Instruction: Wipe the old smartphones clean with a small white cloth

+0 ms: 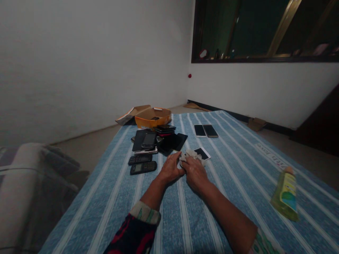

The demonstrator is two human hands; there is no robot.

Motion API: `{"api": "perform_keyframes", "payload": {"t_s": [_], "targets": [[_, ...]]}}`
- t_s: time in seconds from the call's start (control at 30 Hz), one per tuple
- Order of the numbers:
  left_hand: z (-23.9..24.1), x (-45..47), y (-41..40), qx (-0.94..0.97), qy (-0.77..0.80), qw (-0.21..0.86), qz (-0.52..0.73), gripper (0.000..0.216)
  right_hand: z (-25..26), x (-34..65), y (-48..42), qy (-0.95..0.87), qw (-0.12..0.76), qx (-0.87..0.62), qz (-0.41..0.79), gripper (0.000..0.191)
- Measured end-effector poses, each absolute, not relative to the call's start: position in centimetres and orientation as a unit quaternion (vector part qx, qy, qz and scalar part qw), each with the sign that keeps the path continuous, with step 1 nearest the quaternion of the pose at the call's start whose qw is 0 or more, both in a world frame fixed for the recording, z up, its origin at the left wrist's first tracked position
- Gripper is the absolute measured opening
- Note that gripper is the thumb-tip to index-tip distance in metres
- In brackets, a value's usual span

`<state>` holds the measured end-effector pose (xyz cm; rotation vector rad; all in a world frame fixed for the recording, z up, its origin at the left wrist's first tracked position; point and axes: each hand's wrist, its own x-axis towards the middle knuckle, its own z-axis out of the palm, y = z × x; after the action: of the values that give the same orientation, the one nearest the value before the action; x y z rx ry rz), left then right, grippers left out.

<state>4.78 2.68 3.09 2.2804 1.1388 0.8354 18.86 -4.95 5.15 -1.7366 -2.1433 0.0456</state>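
Observation:
A white-framed smartphone [202,153] with a dark screen lies across the front of my hands, low over the striped cloth. My left hand [171,168] is curled at its near left end, the grip partly hidden. My right hand [195,173] presses a crumpled whitish tissue [191,154] against the phone, covering much of it. Left of my hands are two keypad phones [143,167], side by side. Just beyond them lies a stack with a dark touchscreen phone [148,140] on top. More dark phones [172,141] overlap beside it.
An open orange cardboard box [152,120] stands at the far left of the blue striped cloth [217,204]. Two smartphones [205,131] lie side by side beyond my hands. A bottle of yellow-green liquid [286,195] lies near the right edge. Walls rise behind.

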Motion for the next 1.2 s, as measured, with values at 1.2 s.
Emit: {"api": "perform_keyframes", "payload": {"t_s": [1.2], "targets": [[3.3,4.8,2.6,0.804,0.428,0.261,0.320,0.081,5.9,17.7,-2.1,-0.749,0.142,-0.647,-0.017,0.032]]}}
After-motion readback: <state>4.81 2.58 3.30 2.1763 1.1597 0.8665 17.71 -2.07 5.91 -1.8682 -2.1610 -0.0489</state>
